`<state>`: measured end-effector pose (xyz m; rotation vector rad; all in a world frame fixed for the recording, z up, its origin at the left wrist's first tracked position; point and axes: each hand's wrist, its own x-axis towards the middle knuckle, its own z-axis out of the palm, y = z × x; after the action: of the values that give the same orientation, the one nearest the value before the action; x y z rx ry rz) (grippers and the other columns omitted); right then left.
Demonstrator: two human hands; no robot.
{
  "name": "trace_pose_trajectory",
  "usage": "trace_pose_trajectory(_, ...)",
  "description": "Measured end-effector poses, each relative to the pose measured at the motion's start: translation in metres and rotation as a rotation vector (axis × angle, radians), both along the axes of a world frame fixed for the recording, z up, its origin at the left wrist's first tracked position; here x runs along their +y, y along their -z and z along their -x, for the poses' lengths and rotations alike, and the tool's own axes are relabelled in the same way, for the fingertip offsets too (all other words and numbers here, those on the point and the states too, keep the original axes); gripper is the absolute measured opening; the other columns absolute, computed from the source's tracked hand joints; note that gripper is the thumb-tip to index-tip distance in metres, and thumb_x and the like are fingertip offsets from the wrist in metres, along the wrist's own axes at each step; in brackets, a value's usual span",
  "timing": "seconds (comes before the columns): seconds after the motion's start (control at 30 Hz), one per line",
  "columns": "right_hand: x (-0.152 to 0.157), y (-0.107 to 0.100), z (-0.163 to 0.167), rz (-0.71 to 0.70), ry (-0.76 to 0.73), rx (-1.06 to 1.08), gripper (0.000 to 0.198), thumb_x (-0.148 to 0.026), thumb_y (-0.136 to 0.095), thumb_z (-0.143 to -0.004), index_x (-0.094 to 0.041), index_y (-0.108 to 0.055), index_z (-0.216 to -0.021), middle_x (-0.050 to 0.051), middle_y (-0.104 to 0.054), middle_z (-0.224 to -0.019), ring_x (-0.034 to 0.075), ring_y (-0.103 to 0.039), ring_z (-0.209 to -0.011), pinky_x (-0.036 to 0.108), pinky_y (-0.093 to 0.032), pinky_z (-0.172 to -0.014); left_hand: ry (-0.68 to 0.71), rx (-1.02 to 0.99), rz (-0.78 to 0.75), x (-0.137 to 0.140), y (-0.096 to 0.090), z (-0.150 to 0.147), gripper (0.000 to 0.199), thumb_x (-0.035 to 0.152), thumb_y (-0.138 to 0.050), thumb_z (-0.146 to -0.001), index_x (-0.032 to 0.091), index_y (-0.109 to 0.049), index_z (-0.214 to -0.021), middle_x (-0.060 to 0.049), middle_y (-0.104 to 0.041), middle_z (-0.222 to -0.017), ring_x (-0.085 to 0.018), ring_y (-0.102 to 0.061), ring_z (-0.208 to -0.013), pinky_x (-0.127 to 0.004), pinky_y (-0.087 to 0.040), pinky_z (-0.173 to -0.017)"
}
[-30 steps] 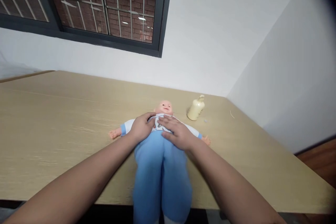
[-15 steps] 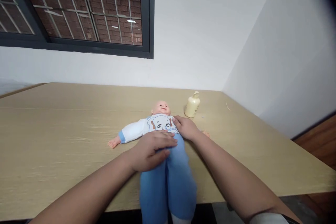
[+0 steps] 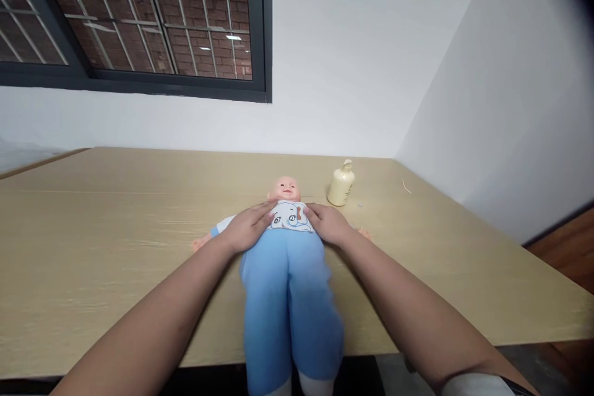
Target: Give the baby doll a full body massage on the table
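Note:
A baby doll (image 3: 288, 272) in blue trousers and a white top with a printed animal face lies on its back, head away from me. Its legs reach over the table's near edge. My left hand (image 3: 245, 227) rests on the left side of its chest, fingers stretched towards its shoulder and covering part of the sleeve. On the opposite side of the chest lies my right hand (image 3: 328, 223), its fingers flat against the top. Both hands are open. The doll's arm on the right is mostly hidden behind my right hand; only its small fingers show.
A cream pump bottle (image 3: 341, 184) stands on the wooden table (image 3: 116, 247), right of the doll's head. A thin pale strand (image 3: 406, 186) lies farther right. White walls border the table at the back and right, with a barred window (image 3: 185, 18) above.
My left hand has moved from the doll's waist up and left to the side of its chest, uncovering the trousers' top. My right hand has stayed about where it was.

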<state>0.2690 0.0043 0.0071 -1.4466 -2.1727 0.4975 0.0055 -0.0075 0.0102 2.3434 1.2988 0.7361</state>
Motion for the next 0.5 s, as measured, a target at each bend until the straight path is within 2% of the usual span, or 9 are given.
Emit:
trace_pose_trajectory(0.1, -0.003, -0.003, 0.001, -0.017, 0.004, -0.002, 0.05, -0.057, -0.032, -0.1, -0.028, -0.068, -0.121, 0.005, -0.073, -0.117, 0.024, -0.066, -0.105, 0.032, -0.047, -0.083, -0.074, 0.051, 0.029, 0.005, -0.001, 0.008, 0.057, 0.054, -0.024, -0.101, 0.026, -0.062, -0.134, -0.005, -0.064, -0.135, -0.026, -0.058, -0.125, -0.039, -0.044, -0.104)
trace_pose_trajectory(0.2, -0.006, -0.007, 0.002, -0.042, 0.034, -0.053, 0.048, -0.055, -0.036, -0.099, -0.026, -0.071, -0.111, 0.006, -0.075, -0.105, 0.024, -0.068, -0.094, 0.031, -0.046, -0.075, -0.115, 0.087, 0.057, 0.006, -0.002, 0.011, 0.057, 0.054, -0.024, -0.101, 0.027, -0.07, -0.119, -0.006, -0.072, -0.121, -0.028, -0.065, -0.111, -0.037, -0.048, -0.091)
trace_pose_trajectory(0.3, -0.016, -0.014, 0.006, -0.204, 0.049, -0.059, 0.04, -0.048, -0.043, -0.098, -0.022, -0.071, -0.108, 0.008, -0.074, -0.103, 0.025, -0.067, -0.096, 0.034, -0.048, -0.081, -0.125, 0.089, 0.05, 0.003, -0.003, 0.011, 0.057, 0.054, -0.024, -0.1, 0.027, -0.073, -0.11, -0.005, -0.074, -0.112, -0.027, -0.066, -0.103, -0.034, -0.048, -0.085)
trace_pose_trajectory(0.33, -0.022, -0.017, 0.009, -0.297, -0.006, -0.025, 0.036, -0.045, -0.045, -0.097, -0.021, -0.07, -0.11, 0.009, -0.073, -0.107, 0.025, -0.066, -0.1, 0.036, -0.048, -0.086, -0.127, 0.09, 0.045, 0.002, -0.003, 0.01, 0.057, 0.054, -0.024, -0.1, 0.027, -0.073, -0.108, -0.005, -0.074, -0.11, -0.027, -0.067, -0.101, -0.034, -0.048, -0.083)
trace_pose_trajectory(0.4, -0.038, -0.022, 0.017, -0.475, -0.244, 0.076, 0.032, -0.038, -0.048, -0.096, -0.02, -0.066, -0.116, 0.01, -0.07, -0.116, 0.023, -0.063, -0.11, 0.038, -0.047, -0.098, -0.13, 0.092, 0.031, 0.0, -0.003, 0.008, 0.056, 0.053, -0.024, -0.1, 0.027, -0.073, -0.105, -0.005, -0.075, -0.107, -0.026, -0.067, -0.099, -0.033, -0.048, -0.081)
trace_pose_trajectory(0.47, -0.058, -0.026, 0.028, -0.547, -0.591, 0.143, 0.032, -0.033, -0.046, -0.096, -0.02, -0.063, -0.12, 0.009, -0.069, -0.121, 0.021, -0.061, -0.117, 0.037, -0.045, -0.104, -0.134, 0.099, 0.013, -0.001, -0.003, 0.006, 0.055, 0.053, -0.024, -0.101, 0.026, -0.072, -0.104, -0.005, -0.075, -0.107, -0.025, -0.067, -0.098, -0.033, -0.048, -0.081)
trace_pose_trajectory(0.5, -0.067, -0.027, 0.034, -0.541, -0.699, 0.146, 0.033, -0.033, -0.047, -0.095, -0.02, -0.063, -0.121, 0.009, -0.067, -0.124, 0.02, -0.059, -0.121, 0.037, -0.044, -0.106, -0.139, 0.106, 0.002, -0.002, -0.003, 0.005, 0.055, 0.052, -0.024, -0.101, 0.026, -0.072, -0.104, -0.005, -0.075, -0.107, -0.026, -0.067, -0.098, -0.034, -0.047, -0.082)
